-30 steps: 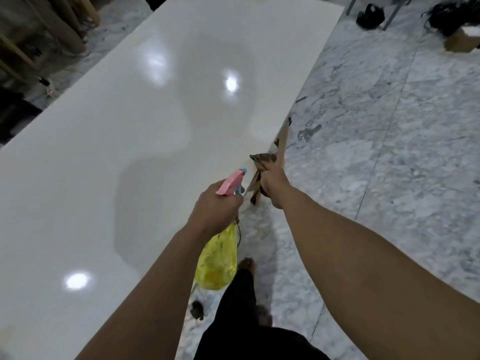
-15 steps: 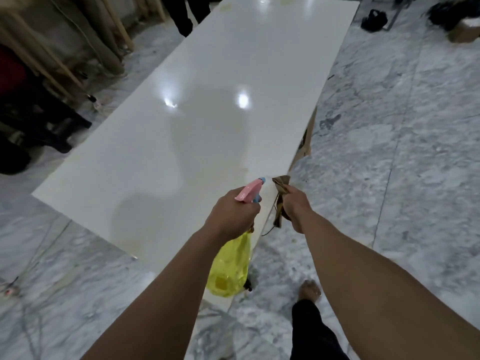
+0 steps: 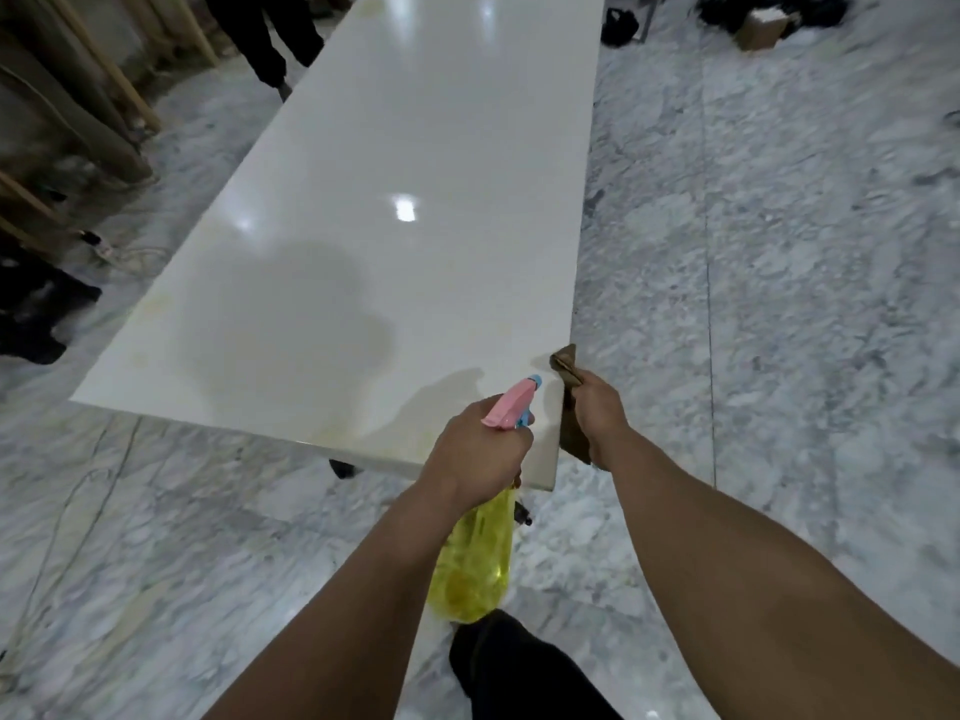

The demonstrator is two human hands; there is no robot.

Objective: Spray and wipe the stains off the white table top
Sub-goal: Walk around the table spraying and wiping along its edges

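At the far left, wooden poles lean against a wall above a dark heap on the marble floor, and a white power strip lies just beside the heap. A person's dark trouser legs stand at the far left side of the long white surface, which runs away from the camera and shows two bright light reflections. Faint yellowish stains mark the surface along its left edge, and more show near the near edge, close to the right corner. The left hand hangs over that near right corner, its fingers curled round the neck of a spray bottle; the pink and blue spray head points out over the surface, while the yellow translucent body hangs below the hand in front of the surface's edge. Just to the right, the right hand grips a brown cloth with curled fingers at the surface's right edge; whether the cloth touches the top cannot be told. At the upper right, a cardboard box sits among dark bags on the floor.
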